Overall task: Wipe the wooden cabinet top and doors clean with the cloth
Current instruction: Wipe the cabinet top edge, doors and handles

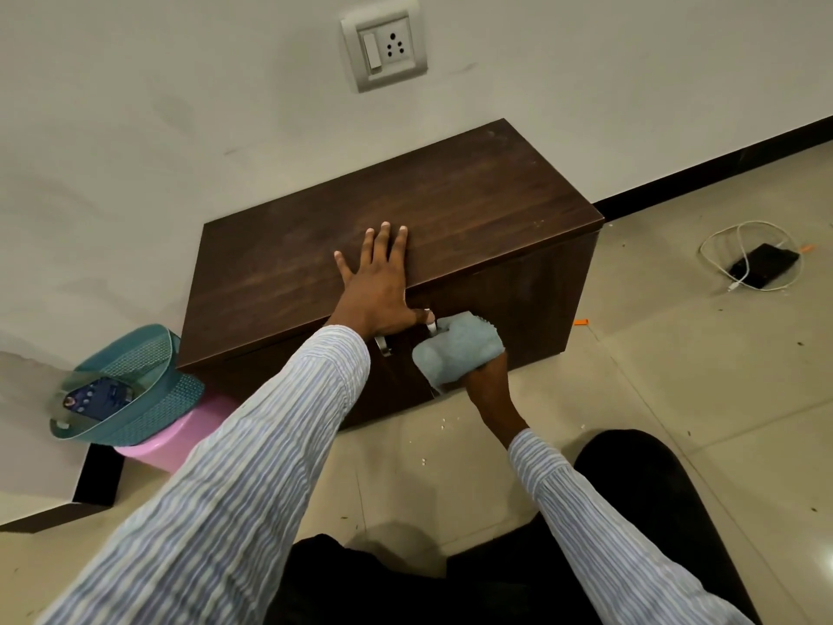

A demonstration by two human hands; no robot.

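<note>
Floor-level cabinet (396,245), long axis along wall. Left hand (376,281) flat, fingers spread, on top's front edge; right hand (489,376) bunches cloth (457,349) against door below, nearer the doors.

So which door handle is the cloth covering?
The right-hand handle, mostly hidden beneath the blue cloth in the right hand; the left handle hangs bare.

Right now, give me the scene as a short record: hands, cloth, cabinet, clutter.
left hand: flat on cabinet top, fingers spread, holding nothing
right hand: grip shut on cloth
cloth: light blue, bunched, pressed to the cabinet front by the handles
cabinet: dark wood, against wall, doors shut
handle: metal, beside cloth
floor clutter: phone with white cable
</note>
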